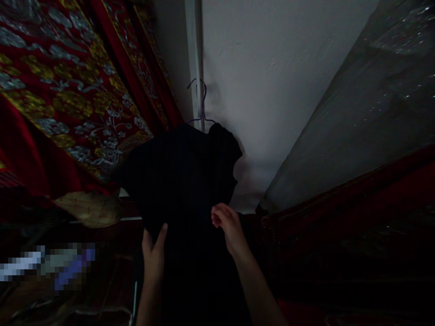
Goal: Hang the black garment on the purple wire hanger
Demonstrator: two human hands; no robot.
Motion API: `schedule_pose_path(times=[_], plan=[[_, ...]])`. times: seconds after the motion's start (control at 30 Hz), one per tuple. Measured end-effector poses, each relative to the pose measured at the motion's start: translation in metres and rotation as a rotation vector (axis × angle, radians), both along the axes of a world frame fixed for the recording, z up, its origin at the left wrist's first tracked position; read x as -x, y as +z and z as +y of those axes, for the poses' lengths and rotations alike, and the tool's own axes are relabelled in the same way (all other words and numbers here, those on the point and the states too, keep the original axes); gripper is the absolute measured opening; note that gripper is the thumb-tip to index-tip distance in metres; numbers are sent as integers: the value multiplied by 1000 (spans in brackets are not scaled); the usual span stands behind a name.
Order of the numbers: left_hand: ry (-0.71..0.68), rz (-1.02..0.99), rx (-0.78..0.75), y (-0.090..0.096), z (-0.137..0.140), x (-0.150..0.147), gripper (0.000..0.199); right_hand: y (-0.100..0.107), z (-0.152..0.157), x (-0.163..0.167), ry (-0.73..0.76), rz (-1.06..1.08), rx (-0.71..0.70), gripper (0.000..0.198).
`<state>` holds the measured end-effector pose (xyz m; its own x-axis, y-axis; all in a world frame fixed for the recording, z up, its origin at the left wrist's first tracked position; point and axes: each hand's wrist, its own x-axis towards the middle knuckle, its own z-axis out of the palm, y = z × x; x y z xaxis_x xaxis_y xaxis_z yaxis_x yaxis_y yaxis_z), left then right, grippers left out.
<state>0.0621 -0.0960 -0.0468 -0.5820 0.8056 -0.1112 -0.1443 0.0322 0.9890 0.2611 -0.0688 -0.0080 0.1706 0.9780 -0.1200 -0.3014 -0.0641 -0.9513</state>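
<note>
A very dark garment (pixel 176 176), apparently a shirt, hangs on a thin wire hanger (pixel 203 106) hooked over a pale vertical strip. At the garment's lower left side is my left hand (pixel 154 253), its thumb in front of the cloth and its fingers partly hidden behind the edge. My right hand (pixel 229 224) is over the garment's right half, with fingers curled together in a pinch. Whether a fold of cloth is between those fingertips is too dark to make out. Most folds and seams of the garment are lost in shadow.
Red cloth with gold and silver embroidery (pixel 78 77) hangs at the left. Behind the hanger stands a pale wall (pixel 265 81). Clear plastic sheeting (pixel 367 99) slants down the right side above dark red fabric (pixel 367 190). A tan bundle (pixel 90 208) lies lower left.
</note>
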Motion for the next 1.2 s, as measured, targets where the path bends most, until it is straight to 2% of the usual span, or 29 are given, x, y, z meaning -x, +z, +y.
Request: schedule_pose_path(times=[0.1, 0.13, 0.2, 0.27, 0.33, 0.5, 0.63, 0.73, 0.83, 0.97, 1.07, 1.13, 1.2], plan=[[48, 494, -255, -8, 2, -3, 79, 3, -3, -4, 78, -47, -3, 20], [53, 600, -319, -8, 2, -8, 79, 5, -4, -4, 110, -85, -21, 20], [-91, 707, -393, -6, 2, -23, 63, 9, -7, -3, 180, -162, -73, 24], [-327, 733, -436, -1, 4, -40, 41, 13, -10, -1, 247, -207, -122, 25], [-453, 729, -472, 5, 8, -55, 26, 15, -13, 0, 309, -211, -133, 26], [-357, 630, -518, 12, 11, -73, 8, 17, -17, -5, 398, -203, -109, 32], [-394, 530, -441, 16, 2, -77, 7, 18, -17, -5, 299, -92, -40, 34], [-409, 482, -367, 18, -3, -85, 11, 25, -7, -5, 261, -3, -16, 34], [-441, 476, -344, 10, -4, -99, 17, 50, 20, -14, 192, 20, -83, 30], [-539, 507, -328, -12, -1, -117, 25, 107, 71, -32, 28, -3, -257, 22], [-574, 545, -352, -24, 7, -124, 27, 145, 97, -37, 13, -70, -292, 22], [-600, 592, -376, -25, 17, -123, 25, 159, 103, -35, 14, -102, -323, 24], [-656, 661, -382, -18, 30, -117, 21, 164, 102, -33, -7, -106, -364, 26]])
